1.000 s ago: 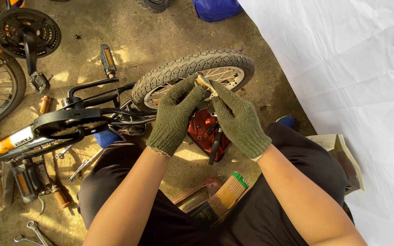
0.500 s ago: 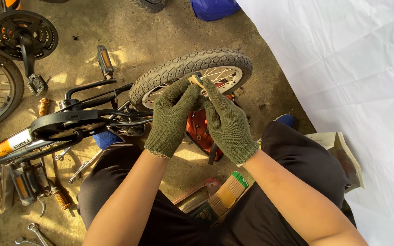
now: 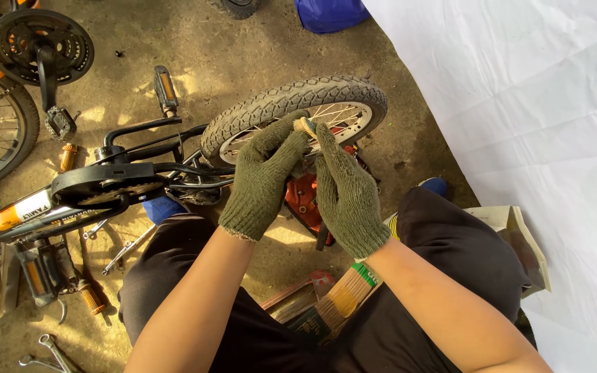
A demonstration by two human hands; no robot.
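Single head view is looking steeply down, close over the lap, facing the small wheel (image 3: 297, 112) and dirt floor (image 3: 243, 48).

- small round tan part (image 3: 305, 126) pinched between fingertips of both gloved hands, mostly hidden, right over the tyre's top edge; what it is can't be told
- small black knobby-tread bicycle wheel (image 3: 298, 105) with silver rim and thin spokes, lying tilted on the dirt floor, fixed in a black bike frame (image 3: 139, 169) lying on its side, chainguard to the left
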